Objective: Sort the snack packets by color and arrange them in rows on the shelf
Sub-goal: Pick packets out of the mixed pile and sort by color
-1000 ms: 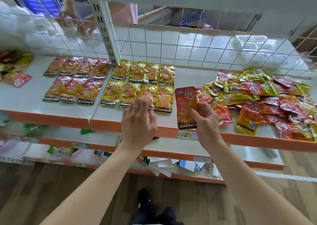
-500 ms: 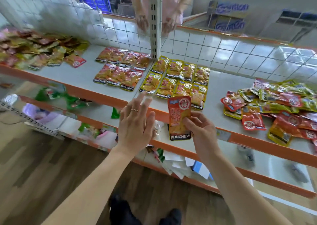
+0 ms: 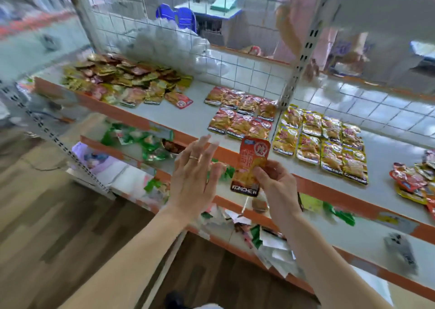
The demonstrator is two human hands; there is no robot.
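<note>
My right hand (image 3: 275, 181) pinches a red KONCHEW snack packet (image 3: 250, 165) upright in front of the shelf's orange edge. Beside it on the left, my left hand (image 3: 195, 169) is spread flat with straight fingers and holds nothing. On the grey shelf (image 3: 193, 118) lie two rows of red packets (image 3: 241, 113) and, right of them, two rows of yellow packets (image 3: 322, 141). A mixed heap of packets (image 3: 124, 80) sits at the shelf's left end. Another loose pile (image 3: 414, 179) lies at the right edge of view.
A white upright post (image 3: 299, 56) and wire grid back the shelf. Lower shelves hold green packets (image 3: 141, 141) and loose papers (image 3: 270, 245). A person stands behind the grid at the upper right. Wooden floor lies below.
The view has swung left, so the left heap is now in sight. My right hand carried the red packet leftward, toward the red rows. My left hand lifted off the yellow packets and spread open.
</note>
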